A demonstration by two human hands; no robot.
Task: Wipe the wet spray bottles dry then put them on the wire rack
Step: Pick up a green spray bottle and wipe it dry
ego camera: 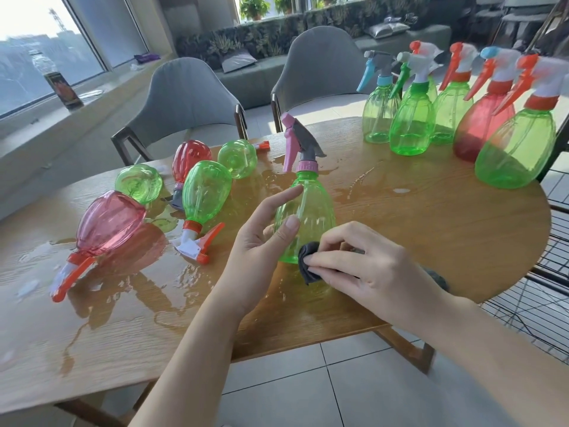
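Note:
A green spray bottle (311,204) with a pink and grey trigger head stands upright on the wet wooden table (431,229). My left hand (261,238) is beside it, index finger and thumb touching its left side, fingers fairly straight. My right hand (363,266) grips a dark grey cloth (308,263) and presses it against the bottle's base. Several wet bottles lie on their sides at the left, among them a pink one (107,226) and a green one (204,192). The wire rack (548,291) shows at the right edge, below table height.
Several upright spray bottles (412,118) stand at the table's far right. Puddles of water (191,278) cover the left and middle of the table. Two grey chairs (184,97) stand behind it. A dark bottle (61,84) sits on the window ledge.

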